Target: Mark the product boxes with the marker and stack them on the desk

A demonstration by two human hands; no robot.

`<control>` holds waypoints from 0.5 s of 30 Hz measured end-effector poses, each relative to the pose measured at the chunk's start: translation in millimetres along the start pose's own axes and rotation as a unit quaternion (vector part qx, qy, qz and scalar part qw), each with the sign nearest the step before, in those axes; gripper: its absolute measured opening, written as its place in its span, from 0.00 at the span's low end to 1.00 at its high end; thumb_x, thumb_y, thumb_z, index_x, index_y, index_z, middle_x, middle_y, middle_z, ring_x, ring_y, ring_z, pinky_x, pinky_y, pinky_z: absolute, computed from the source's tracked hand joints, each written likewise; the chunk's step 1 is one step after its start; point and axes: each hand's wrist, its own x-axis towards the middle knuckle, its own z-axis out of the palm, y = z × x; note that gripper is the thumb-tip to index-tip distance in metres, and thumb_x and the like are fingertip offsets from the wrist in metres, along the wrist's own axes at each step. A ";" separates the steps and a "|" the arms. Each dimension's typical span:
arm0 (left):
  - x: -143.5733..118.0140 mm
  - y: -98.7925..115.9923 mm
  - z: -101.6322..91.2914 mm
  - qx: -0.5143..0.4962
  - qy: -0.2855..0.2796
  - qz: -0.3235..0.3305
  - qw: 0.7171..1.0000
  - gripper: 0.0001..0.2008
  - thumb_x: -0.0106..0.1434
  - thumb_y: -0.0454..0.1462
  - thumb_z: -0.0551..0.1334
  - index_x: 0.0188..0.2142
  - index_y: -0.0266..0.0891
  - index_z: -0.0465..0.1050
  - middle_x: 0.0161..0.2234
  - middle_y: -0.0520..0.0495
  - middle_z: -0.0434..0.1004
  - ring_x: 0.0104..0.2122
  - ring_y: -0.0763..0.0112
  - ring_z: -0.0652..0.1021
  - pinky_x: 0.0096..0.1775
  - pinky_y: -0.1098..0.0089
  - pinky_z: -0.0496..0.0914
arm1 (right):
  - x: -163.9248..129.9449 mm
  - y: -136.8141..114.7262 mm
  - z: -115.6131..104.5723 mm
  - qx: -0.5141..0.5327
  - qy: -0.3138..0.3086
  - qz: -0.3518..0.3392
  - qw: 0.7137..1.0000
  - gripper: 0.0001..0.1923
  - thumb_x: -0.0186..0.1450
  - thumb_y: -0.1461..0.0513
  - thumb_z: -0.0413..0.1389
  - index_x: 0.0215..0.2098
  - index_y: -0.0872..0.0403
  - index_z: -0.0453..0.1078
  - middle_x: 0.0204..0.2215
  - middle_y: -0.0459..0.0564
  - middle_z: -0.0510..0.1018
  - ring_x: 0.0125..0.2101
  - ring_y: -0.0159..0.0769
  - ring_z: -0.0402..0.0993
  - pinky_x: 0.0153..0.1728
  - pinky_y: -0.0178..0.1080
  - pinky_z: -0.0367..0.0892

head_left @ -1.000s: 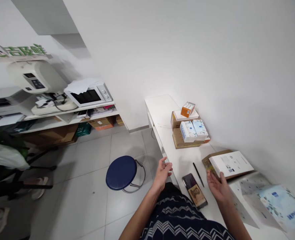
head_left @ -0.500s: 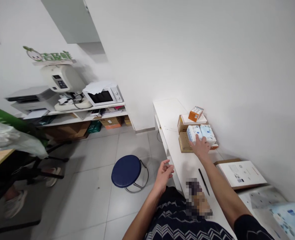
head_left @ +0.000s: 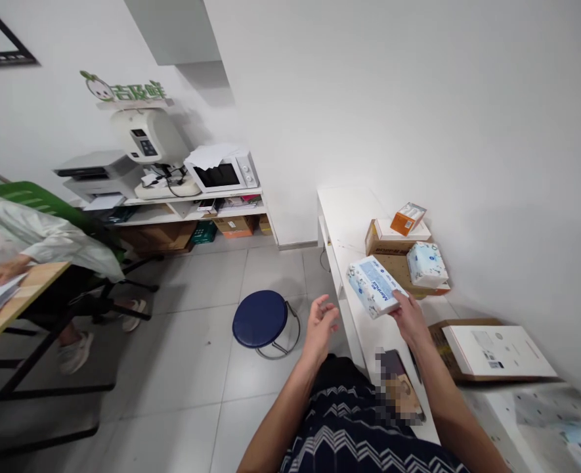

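Observation:
My right hand (head_left: 409,319) holds a white and blue tissue pack (head_left: 373,286) lifted above the white table (head_left: 337,210). A second tissue pack (head_left: 426,264) lies on a brown cardboard box (head_left: 397,263) by the wall. My left hand (head_left: 320,326) hovers with fingers apart beside the table's edge, holding nothing. A phone (head_left: 399,394) lies on the table near my body.
An orange box (head_left: 407,218) sits on a stacked carton. A flat white box (head_left: 497,348) lies on cardboard at the right. A blue round stool (head_left: 260,319) stands on the tiled floor. A shelf with a microwave (head_left: 224,173) and printers lines the far wall. A seated person (head_left: 29,236) is at left.
My right hand reached to the tissue packs on the cardboard box, took one, and has lifted it back toward me. The view turned left.

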 end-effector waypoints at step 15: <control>-72.3 44.3 -6.7 0.049 -0.080 0.288 0.953 0.28 0.55 0.45 0.73 0.53 0.48 0.67 0.48 0.47 0.70 0.44 0.65 0.75 0.43 0.66 0.72 | -105.9 -21.4 -13.1 0.093 -0.218 -0.183 0.954 0.26 0.65 0.52 0.57 0.61 0.42 0.65 0.64 0.51 0.66 0.63 0.54 0.63 0.59 0.55 0.65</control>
